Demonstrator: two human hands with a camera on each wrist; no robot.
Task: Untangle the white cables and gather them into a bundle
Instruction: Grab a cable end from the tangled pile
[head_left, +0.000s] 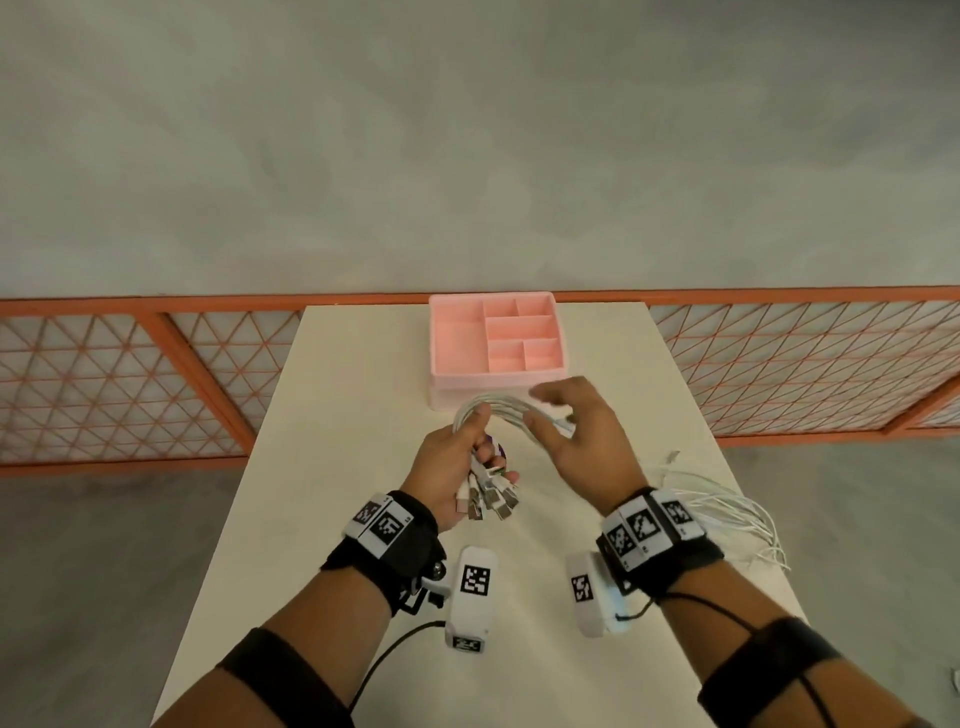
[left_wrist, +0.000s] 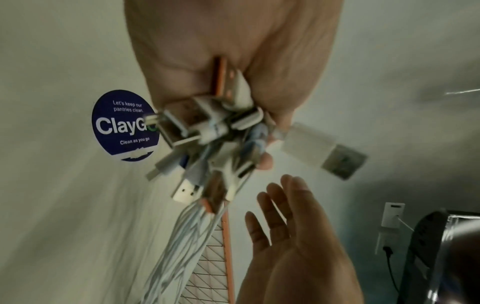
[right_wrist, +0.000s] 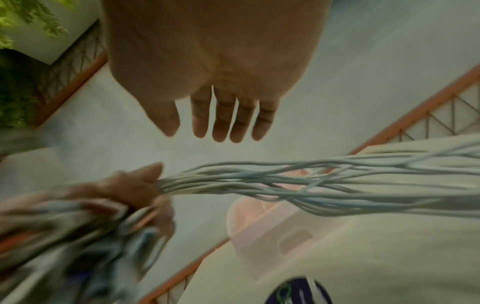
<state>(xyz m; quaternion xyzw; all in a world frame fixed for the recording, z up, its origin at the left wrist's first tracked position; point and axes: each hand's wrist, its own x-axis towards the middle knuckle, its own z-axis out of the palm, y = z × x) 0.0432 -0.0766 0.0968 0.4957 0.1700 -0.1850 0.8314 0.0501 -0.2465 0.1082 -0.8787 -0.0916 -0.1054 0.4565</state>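
The left hand (head_left: 457, 467) is clenched round a bunch of white cables (head_left: 498, 410), held above the middle of the desk (head_left: 332, 415). The plugs (head_left: 491, 493) stick out below the fist, and the cords arch over to the right, under the right hand (head_left: 576, 431), then trail across the desk and hang over its right edge. The right hand is released, its fingers straight and spread just above the cords; whether it touches them cannot be told.

Only the head view shows the whole layout: the pink tray (head_left: 457, 332) with its empty compartments stands at the far end of the desk, just behind the hands, and wrist bands (head_left: 649, 525) with black-and-white square codes sit on both arms. An orange railing (head_left: 156, 374) runs behind the desk.

The left wrist view alone shows the plugs close up: flat metal-ended ones and smaller ones, crowded together in the fist, one large plug (left_wrist: 324, 150) jutting out to the side. It also shows a round dark blue sticker (left_wrist: 122, 125) on the desk, reading "Let's keep our pantries clean.", "ClayG" with the rest covered, and "Clean as you go". A white wall socket (left_wrist: 392, 216) shows at its right.

The right wrist view, blurred, shows the open palm with the cords (right_wrist: 311, 181) running free beneath it, and green leaves (right_wrist: 26, 20) in a corner.
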